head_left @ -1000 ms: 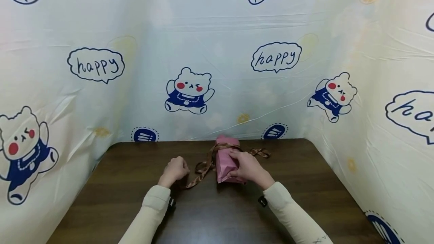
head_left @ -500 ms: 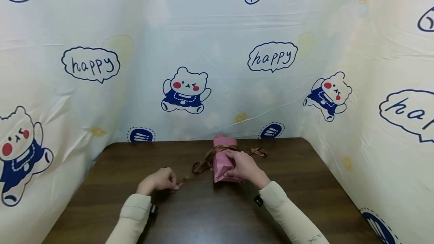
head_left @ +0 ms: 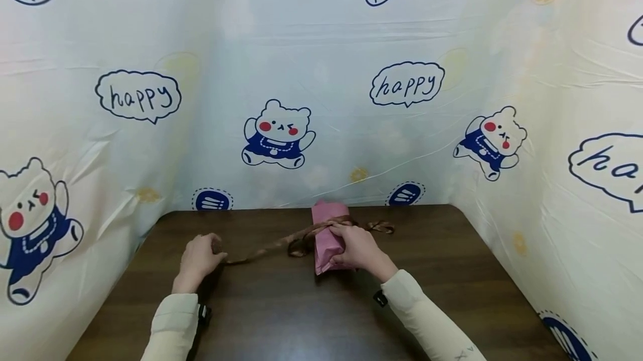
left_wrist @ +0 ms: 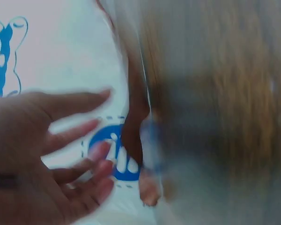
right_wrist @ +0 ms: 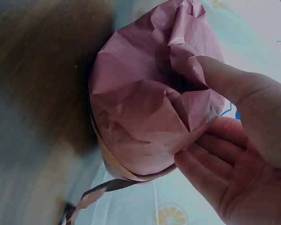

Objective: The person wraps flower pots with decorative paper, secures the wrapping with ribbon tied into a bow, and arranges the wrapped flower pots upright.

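Observation:
A pink paper-wrapped package lies near the table's far edge, with brown ribbon around it. My right hand grips it from the right. In the right wrist view, the thumb presses the folded paper while the fingers lie along the other side; the ribbon circles the package low down. To the left, my left hand is beside the ribbon's stretched-out end. In the left wrist view, that hand has its fingers spread apart, with nothing seen between thumb and forefinger.
The dark wooden table carries the package. A looped ribbon end lies right of the package, and another loop lies at its left. A printed curtain closes off the back and both sides.
My left hand has moved left, drawing the ribbon's left part out into a nearly straight line. The package has tilted slightly; my right hand keeps its grip.

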`<control>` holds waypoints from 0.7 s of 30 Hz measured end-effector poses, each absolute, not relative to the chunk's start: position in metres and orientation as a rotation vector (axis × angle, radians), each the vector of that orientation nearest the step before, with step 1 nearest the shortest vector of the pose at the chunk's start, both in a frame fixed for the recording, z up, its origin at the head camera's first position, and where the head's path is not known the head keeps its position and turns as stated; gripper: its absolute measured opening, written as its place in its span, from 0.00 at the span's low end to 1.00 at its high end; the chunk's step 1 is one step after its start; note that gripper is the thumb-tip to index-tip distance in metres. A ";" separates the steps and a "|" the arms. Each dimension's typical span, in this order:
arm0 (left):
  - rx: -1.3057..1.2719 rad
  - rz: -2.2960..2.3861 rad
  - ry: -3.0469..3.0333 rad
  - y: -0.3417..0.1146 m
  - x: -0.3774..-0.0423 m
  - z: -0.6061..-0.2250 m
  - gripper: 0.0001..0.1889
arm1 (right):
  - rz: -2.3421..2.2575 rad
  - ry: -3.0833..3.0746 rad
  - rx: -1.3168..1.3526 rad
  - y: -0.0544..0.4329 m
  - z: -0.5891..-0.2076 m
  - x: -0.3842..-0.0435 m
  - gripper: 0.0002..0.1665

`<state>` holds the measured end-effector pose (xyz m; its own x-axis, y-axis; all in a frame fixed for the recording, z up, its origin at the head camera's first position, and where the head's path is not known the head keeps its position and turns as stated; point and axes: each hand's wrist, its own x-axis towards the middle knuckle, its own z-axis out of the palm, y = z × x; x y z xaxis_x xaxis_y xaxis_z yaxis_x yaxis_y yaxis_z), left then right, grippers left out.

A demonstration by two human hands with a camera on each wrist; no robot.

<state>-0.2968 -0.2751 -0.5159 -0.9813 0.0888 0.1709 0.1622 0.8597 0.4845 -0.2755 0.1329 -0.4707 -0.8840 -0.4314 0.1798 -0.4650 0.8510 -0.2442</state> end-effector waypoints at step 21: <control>-1.163 -1.191 -2.474 -0.050 -0.293 -0.514 0.28 | 0.629 -2.771 0.770 0.152 -0.486 -0.278 0.47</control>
<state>-0.2933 -0.0496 -0.5136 -0.6852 0.5794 0.4413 0.7064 0.3811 0.5965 -0.2776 0.1519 -0.4861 -0.8450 -0.4456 0.2957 -0.5296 0.7741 -0.3469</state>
